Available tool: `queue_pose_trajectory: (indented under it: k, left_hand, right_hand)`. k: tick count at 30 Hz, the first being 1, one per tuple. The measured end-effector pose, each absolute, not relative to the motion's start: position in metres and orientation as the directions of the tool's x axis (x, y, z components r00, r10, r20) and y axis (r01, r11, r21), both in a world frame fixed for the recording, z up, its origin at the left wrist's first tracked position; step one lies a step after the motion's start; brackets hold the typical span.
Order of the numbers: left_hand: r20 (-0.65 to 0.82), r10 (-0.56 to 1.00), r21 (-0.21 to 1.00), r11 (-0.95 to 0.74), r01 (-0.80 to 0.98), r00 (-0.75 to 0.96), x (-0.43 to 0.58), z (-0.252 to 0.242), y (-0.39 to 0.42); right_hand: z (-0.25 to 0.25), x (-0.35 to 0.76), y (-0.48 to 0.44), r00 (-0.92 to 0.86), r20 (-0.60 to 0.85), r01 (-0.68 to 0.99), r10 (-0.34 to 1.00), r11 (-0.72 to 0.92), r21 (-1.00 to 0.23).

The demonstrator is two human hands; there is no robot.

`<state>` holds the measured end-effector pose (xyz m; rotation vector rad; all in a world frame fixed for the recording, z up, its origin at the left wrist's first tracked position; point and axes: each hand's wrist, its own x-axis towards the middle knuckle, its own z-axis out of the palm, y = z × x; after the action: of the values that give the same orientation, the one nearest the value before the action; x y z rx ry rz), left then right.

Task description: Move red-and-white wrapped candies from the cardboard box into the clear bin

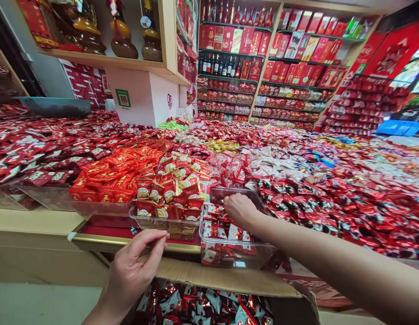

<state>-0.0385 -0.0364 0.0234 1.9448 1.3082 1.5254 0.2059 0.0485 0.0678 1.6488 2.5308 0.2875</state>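
My right hand (241, 210) reaches into a clear plastic bin (236, 255) partly filled with red-and-white wrapped sweets (226, 230). Its fingers are curled down against the sweets, and the fingertips are hidden, so what they hold cannot be made out. In front of the counter edge, my left hand (136, 259) hovers with thumb and forefinger pinched together and nothing visible between them. Below both hands stands an open cardboard box (226, 277) holding more red-and-white wrapped sweets (202, 304).
A neighbouring clear bin (165, 223) holds red-and-gold sweets (170, 194). Orange-red packets (114, 169) lie to its left, and shiny red packets (317, 207) are heaped to the right. A white pillar (135, 99) and a bottle cabinet (168, 40) rise behind; stocked shelves (260, 54) line the back.
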Motion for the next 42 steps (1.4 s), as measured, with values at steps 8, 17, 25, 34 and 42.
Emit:
queue_pose_trajectory:
  k: [8,17,25,34,42]
  left_hand:
    - [0.417,0.898,0.804,-0.293,0.518,-0.139,-0.078,-0.007,-0.035]
    - [0.52,0.854,0.622,-0.376,0.687,-0.004,-0.078,-0.018,-0.035]
    - [0.567,0.823,0.55,-0.409,0.729,0.034,-0.078,-0.018,-0.034]
    - [0.597,0.798,0.488,-0.44,0.754,0.079,-0.077,-0.019,-0.033]
    - [0.624,0.772,0.455,-0.485,0.747,0.12,-0.077,-0.017,-0.033]
  right_hand:
    - [0.034,0.193,0.065,-0.406,-0.064,0.89,0.912,0.411,0.199]
    - [0.031,0.201,0.079,-0.462,-0.066,0.869,0.884,0.467,0.167]
    - [0.025,0.192,0.08,-0.486,-0.106,0.848,0.867,0.498,0.18]
    - [0.05,0.196,0.072,-0.506,-0.188,0.835,0.842,0.532,0.14]
    - [0.059,0.208,0.049,-0.373,-0.501,0.843,0.781,0.51,0.169]
